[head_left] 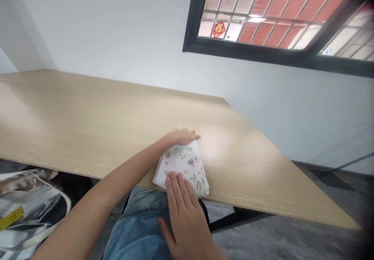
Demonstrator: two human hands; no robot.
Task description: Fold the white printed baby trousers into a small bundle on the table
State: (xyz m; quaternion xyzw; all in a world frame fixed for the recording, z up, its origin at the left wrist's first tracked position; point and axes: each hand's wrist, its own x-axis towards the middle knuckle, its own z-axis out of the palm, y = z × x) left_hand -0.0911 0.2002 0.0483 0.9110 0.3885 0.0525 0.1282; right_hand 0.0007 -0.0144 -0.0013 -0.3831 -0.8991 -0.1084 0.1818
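Note:
A white folded cloth (185,160) printed with small bears and other little figures lies near the front edge of the table. Its right near side shows several rounded folded layers. Across its far edge rests my left hand (184,136), palm down, with fingers stretched out toward the right. My right hand (187,217) lies flat on the near edge of the cloth, fingers straight and side by side, thumb apart. Neither hand is gripping the cloth.
The pale wooden table (96,112) runs along a white wall, with a slanted right edge. A barred window (263,18) is at upper right. At lower left, a bag (26,209) with a white strap and a yellow label sits below the table edge.

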